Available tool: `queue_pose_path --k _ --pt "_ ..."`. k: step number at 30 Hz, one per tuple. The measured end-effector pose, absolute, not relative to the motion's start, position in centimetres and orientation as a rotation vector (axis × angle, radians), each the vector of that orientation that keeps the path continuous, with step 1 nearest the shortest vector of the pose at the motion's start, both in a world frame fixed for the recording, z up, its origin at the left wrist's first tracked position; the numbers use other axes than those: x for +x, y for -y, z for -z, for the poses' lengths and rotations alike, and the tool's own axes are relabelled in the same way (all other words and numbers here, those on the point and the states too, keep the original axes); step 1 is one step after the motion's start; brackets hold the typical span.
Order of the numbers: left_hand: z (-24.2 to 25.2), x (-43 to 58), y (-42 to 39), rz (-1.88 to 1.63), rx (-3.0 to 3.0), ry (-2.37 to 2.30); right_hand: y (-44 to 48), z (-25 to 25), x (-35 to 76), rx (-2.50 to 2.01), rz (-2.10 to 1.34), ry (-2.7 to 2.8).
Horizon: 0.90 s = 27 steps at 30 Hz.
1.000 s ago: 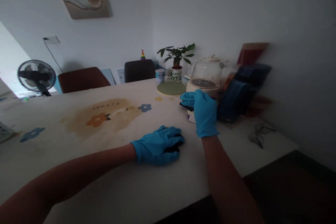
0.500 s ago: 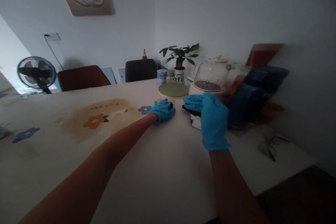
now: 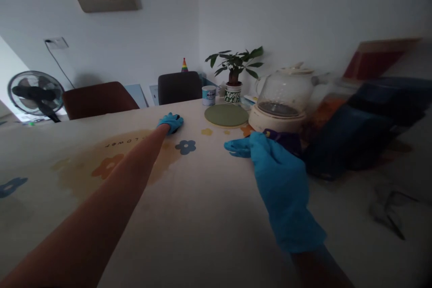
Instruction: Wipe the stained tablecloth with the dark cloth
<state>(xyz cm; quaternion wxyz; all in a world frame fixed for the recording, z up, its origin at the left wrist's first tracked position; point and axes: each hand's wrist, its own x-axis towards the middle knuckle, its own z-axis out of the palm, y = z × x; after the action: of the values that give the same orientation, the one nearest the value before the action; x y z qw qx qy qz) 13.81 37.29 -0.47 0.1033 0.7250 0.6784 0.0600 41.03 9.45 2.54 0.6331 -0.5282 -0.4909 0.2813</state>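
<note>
My left hand [image 3: 171, 122], in a blue glove, reaches far across the table onto the flower-print tablecloth [image 3: 209, 189]. Its fingers curl over a small dark object [image 3: 176, 122], mostly hidden beneath them, whose kind I cannot make out. My right hand [image 3: 270, 166], also gloved in blue, is nearer, in front of the glass kettle [image 3: 281, 92]. Its fingers stretch out to the left and I see nothing held in them. Just behind that hand lies a dark purple item [image 3: 286, 140], partly covered by it.
A round green mat [image 3: 226, 115] lies in front of a white-and-blue can [image 3: 209, 95] and a potted plant [image 3: 232, 93]. On the right are blurred dark blue objects [image 3: 351, 130] and a pair of glasses [image 3: 391, 211]. Chairs [image 3: 178, 87] stand beyond the table; a fan [image 3: 35, 94] is at left.
My left hand has slid left and farther away with the dark object beneath it. My right hand has come nearer; the black item under its fingers no longer shows. The view has shifted.
</note>
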Motion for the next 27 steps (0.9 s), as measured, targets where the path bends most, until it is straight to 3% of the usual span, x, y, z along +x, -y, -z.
queue_pose_path --k 6,16,27 --pt "1.0 15.9 -33.4 -0.130 2.346 -1.681 -9.9 -2.5 40.8 -1.169 -0.640 1.120" --pt "1.1 16.6 -19.0 0.007 2.622 -1.014 -13.1 -0.1 40.7 -1.127 -0.725 1.183" --pt "2.5 10.1 -6.5 -0.168 2.511 -0.979 -14.4 0.7 40.2 -1.193 -0.802 1.300"
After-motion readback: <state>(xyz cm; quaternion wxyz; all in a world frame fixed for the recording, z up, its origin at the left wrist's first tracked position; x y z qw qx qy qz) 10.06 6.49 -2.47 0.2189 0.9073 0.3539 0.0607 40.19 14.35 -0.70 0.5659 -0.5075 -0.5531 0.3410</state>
